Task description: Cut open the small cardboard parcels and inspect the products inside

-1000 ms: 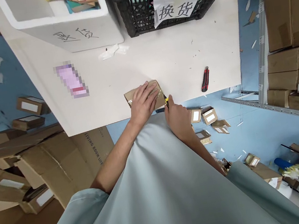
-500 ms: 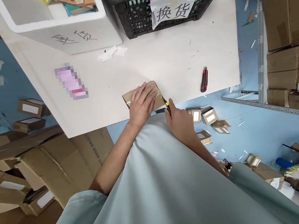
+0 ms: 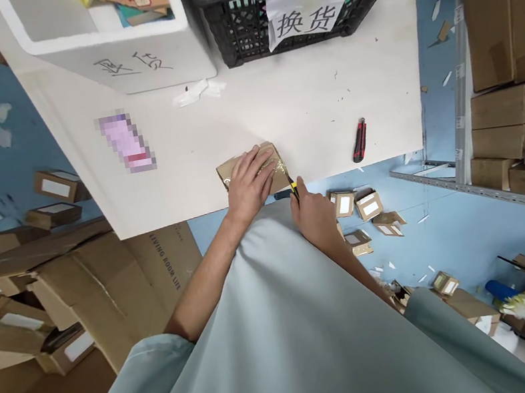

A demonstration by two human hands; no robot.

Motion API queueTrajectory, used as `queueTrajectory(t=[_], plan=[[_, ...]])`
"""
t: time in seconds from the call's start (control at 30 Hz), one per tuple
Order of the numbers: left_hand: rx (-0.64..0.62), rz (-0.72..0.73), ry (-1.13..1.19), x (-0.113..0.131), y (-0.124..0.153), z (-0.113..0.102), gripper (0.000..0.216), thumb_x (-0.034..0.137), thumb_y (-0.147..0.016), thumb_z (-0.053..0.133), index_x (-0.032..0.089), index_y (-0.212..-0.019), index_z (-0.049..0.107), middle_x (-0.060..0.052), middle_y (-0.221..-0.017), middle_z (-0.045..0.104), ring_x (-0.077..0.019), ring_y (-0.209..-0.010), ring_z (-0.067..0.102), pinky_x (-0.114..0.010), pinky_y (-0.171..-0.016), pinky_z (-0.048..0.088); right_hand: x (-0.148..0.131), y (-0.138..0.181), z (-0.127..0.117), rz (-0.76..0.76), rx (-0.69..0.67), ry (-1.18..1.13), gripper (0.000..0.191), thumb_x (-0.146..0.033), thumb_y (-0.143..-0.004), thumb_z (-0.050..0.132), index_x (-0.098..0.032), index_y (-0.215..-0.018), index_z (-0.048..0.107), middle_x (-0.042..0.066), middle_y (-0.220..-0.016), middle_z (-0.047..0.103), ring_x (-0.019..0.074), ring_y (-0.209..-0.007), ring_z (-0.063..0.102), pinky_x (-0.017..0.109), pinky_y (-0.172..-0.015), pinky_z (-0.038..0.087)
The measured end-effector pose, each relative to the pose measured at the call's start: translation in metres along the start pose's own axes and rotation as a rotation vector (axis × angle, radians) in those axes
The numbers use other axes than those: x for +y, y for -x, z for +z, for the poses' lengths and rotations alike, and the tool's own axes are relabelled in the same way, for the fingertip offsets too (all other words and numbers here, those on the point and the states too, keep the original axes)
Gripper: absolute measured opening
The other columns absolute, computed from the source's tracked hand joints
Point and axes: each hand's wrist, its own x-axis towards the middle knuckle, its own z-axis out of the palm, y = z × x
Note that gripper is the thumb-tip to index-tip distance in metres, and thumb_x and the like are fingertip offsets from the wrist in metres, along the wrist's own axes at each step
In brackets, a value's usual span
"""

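Note:
A small brown cardboard box [image 3: 273,151] with shiny clear tape lies at the near edge of the white table [image 3: 177,171]. My left hand [image 3: 249,177] rests flat on top of it, fingers stretched out. Wrapped round a black and yellow utility knife [image 3: 294,186], my right hand [image 3: 315,213] is at the box's right end. The knife's tip meets the taped edge there; how deep the blade sits is hidden. Farther right on the table lies a red and black box cutter [image 3: 359,140], touched by neither hand.
A white foam box [image 3: 132,63] and a black plastic crate [image 3: 238,31] stand at the table's back, both holding packages. A blurred pink item [image 3: 127,142] lies left. Large open carton [image 3: 100,286] stands at lower left; shelves of cardboard boxes [image 3: 495,108] are at right.
The knife and my right hand have shifted very slightly left along the box's end. My left hand stays on the box. The whole view has moved a little.

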Motion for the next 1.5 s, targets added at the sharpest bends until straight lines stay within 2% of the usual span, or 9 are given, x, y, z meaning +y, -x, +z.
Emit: queueTrajectory(t=[0.27,0.43,0.73,0.87,1.0,1.13,1.23,1.43,1.5], plan=[[-0.003,-0.013,0.002,0.000,-0.003,-0.003,0.039,0.045,-0.121,0.046,0.034,-0.146,0.073,-0.010,-0.159,0.072,-0.0315,-0.165,0.054,-0.069,-0.136,0.042,-0.003,-0.012,-0.012,-0.060,0.076,0.025,0.062,-0.036,-0.124,0.030,-0.015,-0.183,0.029,0.019,-0.123,0.085,0.0289,-0.111,0.083,0.035,-0.094,0.060],[-0.007,-0.009,0.006,0.002,0.000,-0.002,0.039,0.045,-0.121,0.046,0.034,-0.145,0.073,-0.010,-0.159,0.072,-0.0316,-0.165,0.054,-0.069,-0.135,0.043,-0.005,-0.021,-0.006,-0.041,0.042,0.022,0.063,-0.033,-0.123,0.030,-0.010,-0.182,0.028,0.022,-0.124,0.084,0.0294,-0.116,0.082,0.035,-0.096,0.061],[-0.019,0.001,0.020,0.002,0.000,-0.001,0.041,0.044,-0.120,0.048,0.032,-0.153,0.070,-0.012,-0.161,0.070,-0.0328,-0.165,0.053,-0.069,-0.138,0.040,0.012,0.004,0.002,-0.042,-0.033,0.055,0.062,-0.034,-0.121,0.039,-0.012,-0.179,0.038,0.020,-0.117,0.085,0.0313,-0.109,0.084,0.037,-0.093,0.061],[0.017,-0.030,0.006,-0.005,0.003,-0.006,0.052,0.054,-0.120,0.043,0.028,-0.158,0.066,-0.017,-0.162,0.068,-0.0356,-0.165,0.053,-0.069,-0.138,0.040,0.036,0.004,-0.003,-0.026,0.107,-0.034,0.058,-0.043,-0.121,0.041,-0.018,-0.174,0.047,0.016,-0.117,0.086,0.0305,-0.102,0.083,0.034,-0.089,0.057],[0.070,-0.033,-0.033,-0.022,0.027,-0.015,0.055,0.058,-0.120,0.041,0.029,-0.161,0.064,-0.017,-0.162,0.069,-0.0358,-0.165,0.054,-0.069,-0.138,0.041,0.067,-0.056,0.006,0.123,0.311,-0.138,0.052,-0.045,-0.122,0.036,-0.015,-0.158,0.059,0.018,-0.119,0.084,0.0314,-0.105,0.080,0.032,-0.087,0.052],[0.177,-0.053,-0.101,-0.043,0.065,-0.031,0.052,0.054,-0.120,0.043,0.040,-0.168,0.055,-0.011,-0.166,0.066,-0.0317,-0.167,0.050,-0.064,-0.138,0.042,0.087,-0.153,0.027,0.138,0.309,-0.144,0.053,-0.036,-0.120,0.041,-0.013,-0.167,0.050,0.023,-0.139,0.075,0.0290,-0.118,0.074,0.031,-0.093,0.050],[0.200,-0.143,-0.147,-0.052,0.089,-0.043,0.053,0.053,-0.120,0.042,0.045,-0.172,0.049,-0.008,-0.171,0.062,-0.0293,-0.168,0.049,-0.059,-0.138,0.045,0.094,-0.203,0.039,0.139,0.297,-0.128,0.058,-0.033,-0.119,0.044,-0.012,-0.174,0.043,0.025,-0.146,0.067,0.0276,-0.120,0.072,0.032,-0.095,0.050],[0.338,-0.237,-0.265,-0.058,0.123,-0.053,0.051,0.049,-0.121,0.038,0.040,-0.168,0.056,-0.015,-0.163,0.066,-0.0308,-0.150,0.065,-0.056,-0.123,0.057,0.084,-0.219,0.043,0.011,0.476,-0.192,0.058,-0.028,-0.116,0.052,-0.005,-0.169,0.051,0.030,-0.160,0.060,0.0295,-0.147,0.058,0.037,-0.119,0.045],[0.384,-0.305,-0.274,-0.059,0.132,-0.054,0.053,0.051,-0.121,0.037,0.033,-0.164,0.062,-0.020,-0.151,0.070,-0.0309,-0.137,0.071,-0.053,-0.111,0.062,0.065,-0.213,0.045,-0.131,0.414,-0.358,0.051,-0.030,-0.117,0.048,-0.004,-0.158,0.062,0.028,-0.154,0.068,0.0248,-0.140,0.063,0.034,-0.119,0.047]])
